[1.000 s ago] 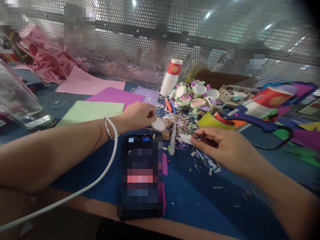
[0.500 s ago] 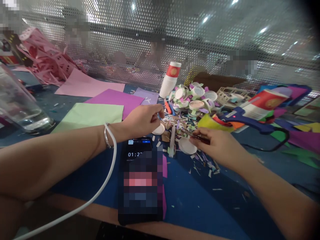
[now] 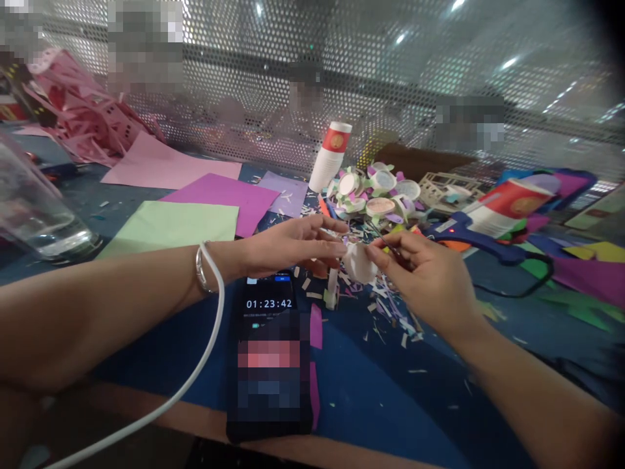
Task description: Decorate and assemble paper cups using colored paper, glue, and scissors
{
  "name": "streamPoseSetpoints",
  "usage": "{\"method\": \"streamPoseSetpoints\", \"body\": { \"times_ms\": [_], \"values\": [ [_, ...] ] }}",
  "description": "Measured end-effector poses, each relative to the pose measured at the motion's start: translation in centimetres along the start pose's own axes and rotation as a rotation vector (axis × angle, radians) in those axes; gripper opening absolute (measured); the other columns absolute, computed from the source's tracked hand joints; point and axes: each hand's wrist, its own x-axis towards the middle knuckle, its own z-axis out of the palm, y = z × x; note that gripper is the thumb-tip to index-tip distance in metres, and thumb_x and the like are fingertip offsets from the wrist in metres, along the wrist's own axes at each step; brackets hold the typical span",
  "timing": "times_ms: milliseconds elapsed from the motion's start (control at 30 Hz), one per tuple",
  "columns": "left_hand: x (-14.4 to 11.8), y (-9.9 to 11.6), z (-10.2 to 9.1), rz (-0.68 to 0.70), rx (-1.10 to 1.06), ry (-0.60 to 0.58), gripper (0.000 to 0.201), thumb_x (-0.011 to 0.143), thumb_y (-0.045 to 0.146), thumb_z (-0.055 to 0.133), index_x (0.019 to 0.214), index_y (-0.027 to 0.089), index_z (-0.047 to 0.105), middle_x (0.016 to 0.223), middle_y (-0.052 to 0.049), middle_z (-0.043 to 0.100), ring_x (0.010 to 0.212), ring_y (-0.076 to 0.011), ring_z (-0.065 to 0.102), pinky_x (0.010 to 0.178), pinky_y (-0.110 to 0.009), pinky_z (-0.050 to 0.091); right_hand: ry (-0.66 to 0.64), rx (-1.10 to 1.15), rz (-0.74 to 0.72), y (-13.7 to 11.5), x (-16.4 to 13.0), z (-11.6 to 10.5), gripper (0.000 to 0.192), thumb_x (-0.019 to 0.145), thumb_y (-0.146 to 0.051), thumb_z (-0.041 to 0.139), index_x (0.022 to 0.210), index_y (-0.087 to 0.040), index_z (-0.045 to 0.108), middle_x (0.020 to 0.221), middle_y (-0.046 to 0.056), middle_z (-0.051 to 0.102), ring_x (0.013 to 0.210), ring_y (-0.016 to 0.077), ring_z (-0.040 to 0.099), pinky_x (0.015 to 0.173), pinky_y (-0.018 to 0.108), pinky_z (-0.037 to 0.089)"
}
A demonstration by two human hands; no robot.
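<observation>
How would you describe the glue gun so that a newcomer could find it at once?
Start at the blue table, then look right of the two hands to the paper clutter. The glue gun lies on its side there, just in front of a tipped red and white cup. It alone is blue plastic with a small red light and a black cord.

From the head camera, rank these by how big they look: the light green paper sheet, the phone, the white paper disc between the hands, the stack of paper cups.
Largest to smallest as they appear:
1. light green paper sheet
2. phone, though it lies nearer the camera, so this order is unsure
3. stack of paper cups
4. white paper disc
</observation>
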Motion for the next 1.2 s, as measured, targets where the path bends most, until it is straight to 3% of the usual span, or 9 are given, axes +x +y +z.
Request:
{"method": "streamPoseSetpoints", "body": {
  "times_ms": [167,467,600,767,967,1200],
  "values": [
    [-0.1,0.0,0.7,-0.109,-0.308,-0.211,0.025,0.095,0.032,0.068,0.116,0.022,0.057,0.106,-0.006,0.07,0.091,-0.0175,0.073,0.085,-0.035,0.058,0.008,0.104,-0.016,-0.4,-0.1,0.7,0.02,0.094,-0.039,0.064,0.089,-0.02,0.066,0.064,0.0,0.064,0.052,0.0128,0.055,0.048,0.026,0.04],
    [0.2,-0.1,0.6,-0.124,-0.401,-0.225,0.03,0.09,0.021,0.073,0.118,0.023,0.06,0.103,-0.003,0.068,0.093,-0.0171,0.071,0.089,-0.036,0.059,0.018,0.089,-0.013,-1.2,-0.2,0.8,0.022,0.094,-0.042,0.063,0.088,-0.022,0.066,0.058,-0.002,0.058,0.047,0.011,0.047,0.046,0.026,0.036],
    [0.2,0.1,0.4,-0.061,-0.292,-0.117,0.049,0.081,0.011,0.078,0.125,0.021,0.06,0.111,-0.005,0.066,0.1,-0.0172,0.068,0.087,-0.032,0.059,0.011,0.186,0.06,-1.0,-0.2,0.5,0.028,0.093,-0.049,0.064,0.082,-0.022,0.062,0.055,-0.003,0.05,0.047,0.0109,0.041,0.044,0.027,0.031],
    [0.4,-0.5,-0.4,0.129,-0.008,0.009,0.055,0.078,0.012,0.078,0.127,0.019,0.055,0.099,-0.004,0.067,0.094,-0.0174,0.068,0.084,-0.033,0.058,-0.148,0.433,0.149,-0.3,-0.5,0.3,0.04,0.094,-0.062,0.057,0.091,-0.023,0.062,0.055,-0.006,0.035,0.045,0.0102,0.03,0.042,0.028,0.02],
    [0.5,-1.2,-0.8,0.324,0.285,0.113,0.055,0.08,0.016,0.077,0.129,0.018,0.054,0.108,-0.007,0.067,0.097,-0.0181,0.069,0.087,-0.033,0.059,-0.303,0.286,0.121,-0.5,-0.8,0.0,0.04,0.096,-0.059,0.055,0.084,-0.021,0.061,0.057,-0.005,0.038,0.049,0.01,0.033,0.044,0.026,0.023],
    [0.3,-1.3,-0.6,0.4,0.528,0.199,0.051,0.079,0.016,0.077,0.127,0.022,0.06,0.124,-0.009,0.059,0.107,-0.0184,0.066,0.091,-0.029,0.058,-0.345,0.227,0.071,-0.8,-0.7,-0.3,0.038,0.097,-0.054,0.056,0.077,-0.022,0.062,0.055,-0.005,0.04,0.046,0.0098,0.034,0.042,0.025,0.025]
  ]
}}
